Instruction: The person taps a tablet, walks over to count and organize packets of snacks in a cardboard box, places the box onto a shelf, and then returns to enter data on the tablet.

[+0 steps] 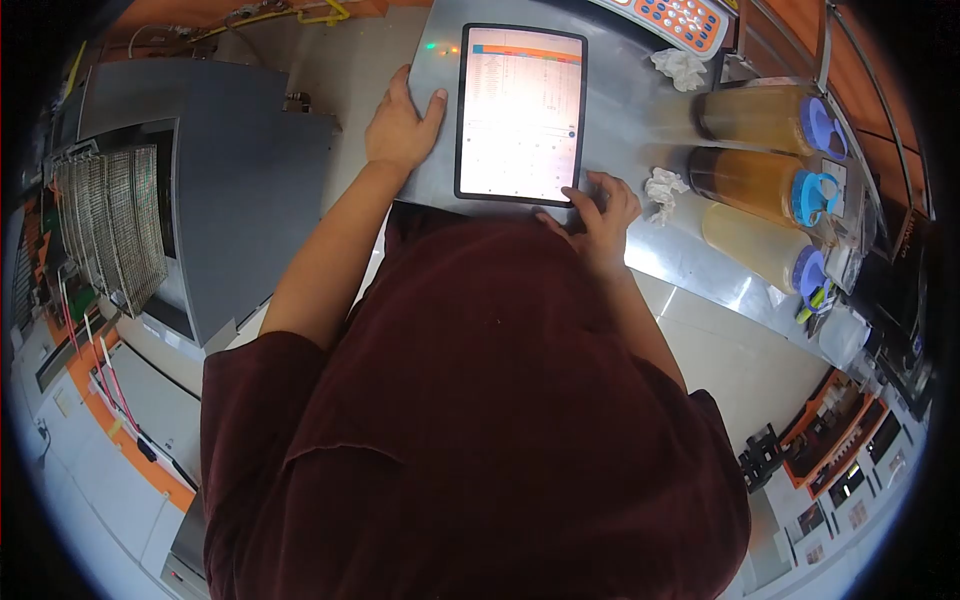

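A tablet (521,115) with a dark frame and a bright screen lies on the metal counter (625,120). Text rows under an orange and blue band fill the screen, too small to read. My left hand (403,125) rests at the counter's left edge, beside the tablet and apart from it, thumb and fingers spread. At the tablet's lower right corner is my right hand (602,222). One of its fingertips touches the screen's corner, its thumb sits just below the lower edge, and the other fingers are loosely bent. Neither hand holds anything.
Crumpled white tissues (664,190) lie right of the tablet. Several bottles of brown and pale liquid, including one with a blue lid (812,197), line the counter's right side. An orange-edged button panel (680,22) is at the back. Left stands a grey cabinet (235,190) with wire racks (112,225).
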Motion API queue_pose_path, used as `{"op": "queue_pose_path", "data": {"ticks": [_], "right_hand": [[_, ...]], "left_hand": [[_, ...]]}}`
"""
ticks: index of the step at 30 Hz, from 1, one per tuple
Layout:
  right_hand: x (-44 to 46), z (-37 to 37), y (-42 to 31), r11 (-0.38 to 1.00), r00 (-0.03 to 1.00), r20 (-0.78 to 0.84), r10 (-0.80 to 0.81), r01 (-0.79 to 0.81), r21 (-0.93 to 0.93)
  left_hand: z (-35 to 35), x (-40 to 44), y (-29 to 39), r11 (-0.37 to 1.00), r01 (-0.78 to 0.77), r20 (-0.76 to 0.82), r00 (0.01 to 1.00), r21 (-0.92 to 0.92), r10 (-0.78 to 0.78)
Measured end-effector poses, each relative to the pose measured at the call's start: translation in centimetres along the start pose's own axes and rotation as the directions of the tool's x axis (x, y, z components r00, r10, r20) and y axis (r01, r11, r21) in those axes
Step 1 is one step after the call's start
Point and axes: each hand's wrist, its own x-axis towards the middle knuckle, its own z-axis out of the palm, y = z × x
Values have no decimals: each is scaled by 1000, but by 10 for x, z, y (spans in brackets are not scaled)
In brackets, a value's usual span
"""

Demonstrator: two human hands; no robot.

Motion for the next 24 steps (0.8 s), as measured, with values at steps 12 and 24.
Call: {"op": "queue_pose_path", "data": {"ticks": [12, 24], "right_hand": [[-2, 4, 9, 1000, 999, -38, 27, -26, 16], [-10, 9, 22, 967, 964, -166, 208, -177, 182]], "left_hand": [[-7, -1, 8, 995, 94, 80, 992, 41, -97], [-9, 0, 11, 990, 115, 103, 987, 85, -124]]}}
